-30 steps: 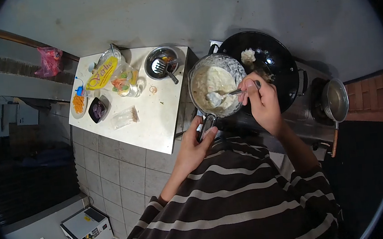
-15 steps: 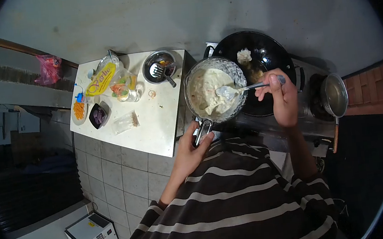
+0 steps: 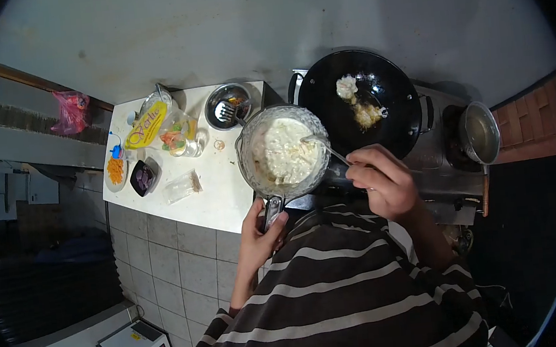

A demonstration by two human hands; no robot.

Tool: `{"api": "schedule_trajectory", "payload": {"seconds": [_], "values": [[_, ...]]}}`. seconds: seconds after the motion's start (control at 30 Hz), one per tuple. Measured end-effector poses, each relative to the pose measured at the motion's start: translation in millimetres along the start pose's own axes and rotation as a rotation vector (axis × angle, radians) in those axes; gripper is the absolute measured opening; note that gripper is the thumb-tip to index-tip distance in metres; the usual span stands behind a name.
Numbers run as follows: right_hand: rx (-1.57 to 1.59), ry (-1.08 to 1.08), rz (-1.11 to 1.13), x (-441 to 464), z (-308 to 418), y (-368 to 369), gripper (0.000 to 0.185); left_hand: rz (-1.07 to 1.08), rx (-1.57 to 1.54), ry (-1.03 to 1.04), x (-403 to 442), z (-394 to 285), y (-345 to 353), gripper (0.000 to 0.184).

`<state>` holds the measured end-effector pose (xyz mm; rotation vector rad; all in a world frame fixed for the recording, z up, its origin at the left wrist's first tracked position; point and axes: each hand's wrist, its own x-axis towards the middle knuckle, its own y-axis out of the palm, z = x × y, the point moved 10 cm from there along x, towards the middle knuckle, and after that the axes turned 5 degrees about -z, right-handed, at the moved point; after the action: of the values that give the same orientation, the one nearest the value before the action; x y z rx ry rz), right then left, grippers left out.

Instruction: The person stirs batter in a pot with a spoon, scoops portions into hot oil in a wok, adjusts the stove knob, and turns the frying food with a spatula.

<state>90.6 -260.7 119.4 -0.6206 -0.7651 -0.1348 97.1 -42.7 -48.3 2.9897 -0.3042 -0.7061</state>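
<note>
My left hand (image 3: 262,234) is wrapped round the handle of a saucepan (image 3: 245,166), holding it up between the table and the stove. Thick, pale batter (image 3: 284,156) with small bits in it fills the bottom, and smears coat the inner wall. In my right hand (image 3: 386,182) is the handle of a metal spoon (image 3: 336,156), whose bowl end rests in the batter. Beyond them a black wok (image 3: 326,116) sits on the stove. It holds a white lump of batter (image 3: 347,87) and a yellowish, frying clump (image 3: 367,115) in shiny oil.
The white table (image 3: 227,198) at left carries a steel bowl with a slotted turner (image 3: 226,111), a yellow-labelled bag (image 3: 147,126), a dark dish (image 3: 144,178), a plate of orange shreds (image 3: 116,172) and a small clear packet (image 3: 183,186). A metal pan (image 3: 479,132) stands right of the wok.
The saucepan has moved left and nearer my body, uncovering more of the wok. My right hand has come down and left, with the spoon dipped into the batter.
</note>
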Motion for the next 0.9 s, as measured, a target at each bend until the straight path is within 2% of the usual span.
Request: {"api": "schedule_trajectory", "payload": {"seconds": [0.13, 0.2, 0.37, 0.43, 0.9], "values": [[-0.048, -0.031, 0.035, -5.2, 6.1, 21.0, 0.027, -0.052, 0.006, -0.01, -6.8, 7.1, -6.2, 0.025], [-0.031, 0.042, 0.027, -9.0, 4.1, 28.4, 0.027, -0.063, 0.008, -0.01, -9.0, 10.1, -7.5, 0.026], [0.055, 0.149, 0.038, -17.7, 0.8, 36.8, 0.009, -0.082, 0.012, -0.021, -14.9, 13.8, -7.6, 0.026], [0.109, 0.265, -0.036, -23.7, -9.4, 33.6, 0.003, -0.097, 0.003, -0.041, -17.3, 16.4, -8.9, 0.027], [0.128, 0.259, -0.046, -36.9, -2.6, 38.3, 0.004, -0.087, 0.034, -0.055, -19.4, 22.4, -4.3, 0.025]]}}
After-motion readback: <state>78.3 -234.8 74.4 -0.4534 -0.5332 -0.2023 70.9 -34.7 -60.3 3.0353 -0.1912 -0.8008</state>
